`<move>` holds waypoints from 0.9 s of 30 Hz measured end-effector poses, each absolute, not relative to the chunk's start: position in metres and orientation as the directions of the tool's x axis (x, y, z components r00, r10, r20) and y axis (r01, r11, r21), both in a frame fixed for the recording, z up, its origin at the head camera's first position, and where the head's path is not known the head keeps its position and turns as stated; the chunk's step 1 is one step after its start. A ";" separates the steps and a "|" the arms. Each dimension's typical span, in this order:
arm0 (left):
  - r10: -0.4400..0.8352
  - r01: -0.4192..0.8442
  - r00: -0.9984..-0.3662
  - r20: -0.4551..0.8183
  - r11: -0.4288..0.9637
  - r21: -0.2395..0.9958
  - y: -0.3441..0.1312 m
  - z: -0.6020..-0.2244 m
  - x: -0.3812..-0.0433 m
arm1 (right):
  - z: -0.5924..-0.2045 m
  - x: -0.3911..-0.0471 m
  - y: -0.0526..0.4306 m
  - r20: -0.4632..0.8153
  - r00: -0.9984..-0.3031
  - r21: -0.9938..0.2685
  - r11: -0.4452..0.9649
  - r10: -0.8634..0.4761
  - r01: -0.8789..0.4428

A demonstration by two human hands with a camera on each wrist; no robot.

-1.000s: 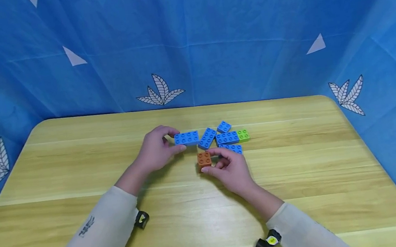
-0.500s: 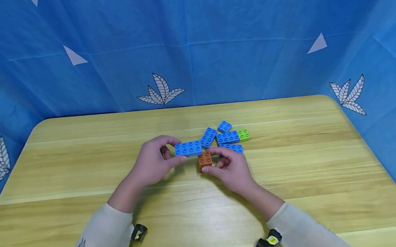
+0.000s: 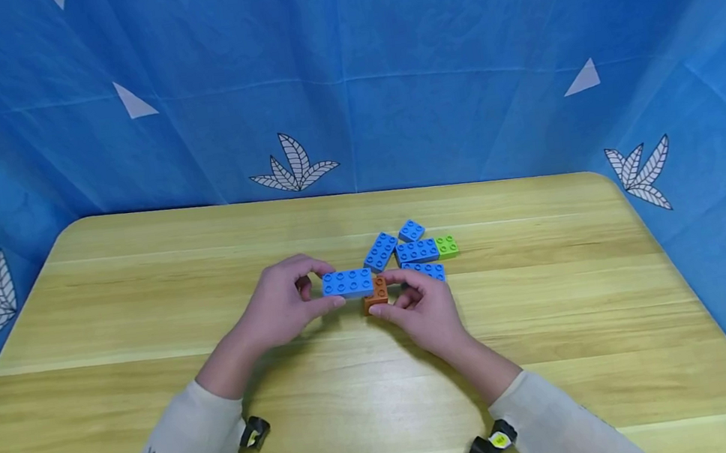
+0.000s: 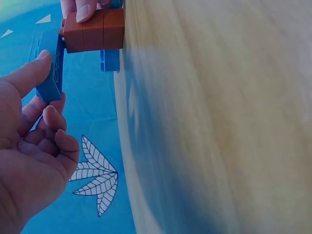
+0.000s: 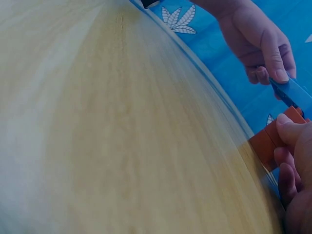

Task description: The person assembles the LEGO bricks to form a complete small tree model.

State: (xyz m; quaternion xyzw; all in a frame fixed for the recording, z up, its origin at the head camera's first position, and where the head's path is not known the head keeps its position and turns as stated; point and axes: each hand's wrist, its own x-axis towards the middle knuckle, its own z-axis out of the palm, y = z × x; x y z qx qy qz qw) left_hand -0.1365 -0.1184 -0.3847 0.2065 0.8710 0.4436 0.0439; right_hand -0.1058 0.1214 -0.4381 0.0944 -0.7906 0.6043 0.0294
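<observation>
My left hand (image 3: 278, 309) pinches a long blue toy building brick (image 3: 347, 284) by its left end, thumb on the near side and fingers on the far side. The brick is level, its right end over the left studs of a short stack of brown bricks (image 4: 95, 31). In the left wrist view the blue brick's underside sits right at the stack's top studs. My right hand (image 3: 430, 316) grips the stack between thumb and fingers, keeping it upright on the table. In the right wrist view the right thumb lies across the brown stack (image 5: 265, 146).
Just beyond my right hand lie several loose bricks: a slanted blue brick (image 3: 380, 252), a small blue brick (image 3: 411, 230), a long blue brick (image 3: 417, 251) against a lime green brick (image 3: 446, 246), and a partly hidden blue brick (image 3: 430, 271). A blue curtain (image 3: 345, 77) hangs behind the wooden table (image 3: 139, 284).
My left hand has brought the long blue brick nearer to me and slightly right, from beyond the brown stack to over its left studs. The right hand has stayed in place.
</observation>
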 end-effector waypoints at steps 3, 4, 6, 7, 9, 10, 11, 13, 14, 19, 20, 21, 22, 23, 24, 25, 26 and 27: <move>0.409 0.329 -0.907 0.106 0.527 0.784 -0.117 -0.383 -0.136 | -0.423 -0.101 0.118 0.164 -0.980 -0.945 0.266 -0.117 -0.190; 0.412 0.332 -0.905 0.105 0.530 0.781 -0.117 -0.382 -0.136 | -0.418 -0.099 0.117 0.165 -0.979 -0.943 0.270 -0.119 -0.192; 0.419 0.337 -0.902 0.103 0.534 0.775 -0.117 -0.382 -0.136 | -0.409 -0.097 0.116 0.175 -0.977 -0.942 0.268 -0.126 -0.203; 0.423 0.339 -0.901 0.101 0.537 0.773 -0.117 -0.381 -0.136 | -0.410 -0.097 0.116 0.177 -0.976 -0.941 0.268 -0.127 -0.205; 0.430 0.345 -0.897 0.099 0.543 0.766 -0.117 -0.381 -0.137 | -0.410 -0.097 0.116 0.182 -0.974 -0.940 0.266 -0.133 -0.212; 0.433 0.347 -0.896 0.099 0.544 0.764 -0.117 -0.381 -0.137 | -0.410 -0.098 0.117 0.181 -0.974 -0.942 0.261 -0.134 -0.211; 0.435 0.348 -0.895 0.098 0.545 0.763 -0.117 -0.381 -0.137 | -0.410 -0.098 0.117 0.186 -0.973 -0.944 0.250 -0.138 -0.216; 0.439 0.351 -0.893 0.097 0.547 0.760 -0.117 -0.381 -0.138 | -0.412 -0.098 0.118 0.205 -0.968 -0.948 0.218 -0.145 -0.233; 0.441 0.353 -0.892 0.097 0.548 0.758 -0.117 -0.381 -0.138 | -0.412 -0.099 0.119 0.225 -0.963 -0.948 0.193 -0.151 -0.252; 0.446 0.355 -0.890 0.092 0.555 0.752 -0.117 -0.380 -0.139 | -0.410 -0.102 0.121 0.388 -0.903 -0.910 0.080 -0.188 -0.407; 0.447 0.357 -0.890 0.092 0.556 0.751 -0.117 -0.380 -0.139 | -0.409 -0.102 0.120 0.415 -0.889 -0.897 0.076 -0.196 -0.435; 0.449 0.359 -0.889 0.093 0.556 0.750 -0.117 -0.379 -0.139 | -0.407 -0.103 0.120 0.434 -0.877 -0.886 0.077 -0.204 -0.457; 0.452 0.362 -0.887 0.093 0.557 0.748 -0.117 -0.379 -0.139 | -0.404 -0.104 0.119 0.450 -0.867 -0.877 0.081 -0.213 -0.474; 0.456 0.365 -0.885 0.094 0.556 0.746 -0.117 -0.379 -0.139 | -0.402 -0.104 0.118 0.459 -0.861 -0.869 0.090 -0.218 -0.486; 0.459 0.367 -0.883 0.092 0.556 0.745 -0.117 -0.379 -0.139 | -0.400 -0.104 0.117 0.463 -0.858 -0.865 0.100 -0.221 -0.492; 0.461 0.368 -0.883 0.090 0.559 0.743 -0.117 -0.378 -0.139 | -0.399 -0.105 0.117 0.464 -0.857 -0.862 0.111 -0.225 -0.495; 0.463 0.367 -0.882 0.087 0.560 0.743 -0.117 -0.378 -0.139 | -0.397 -0.106 0.116 0.462 -0.857 -0.860 0.121 -0.229 -0.496; 0.463 0.366 -0.882 0.084 0.563 0.741 -0.118 -0.377 -0.140 | -0.396 -0.106 0.115 0.459 -0.859 -0.859 0.132 -0.229 -0.494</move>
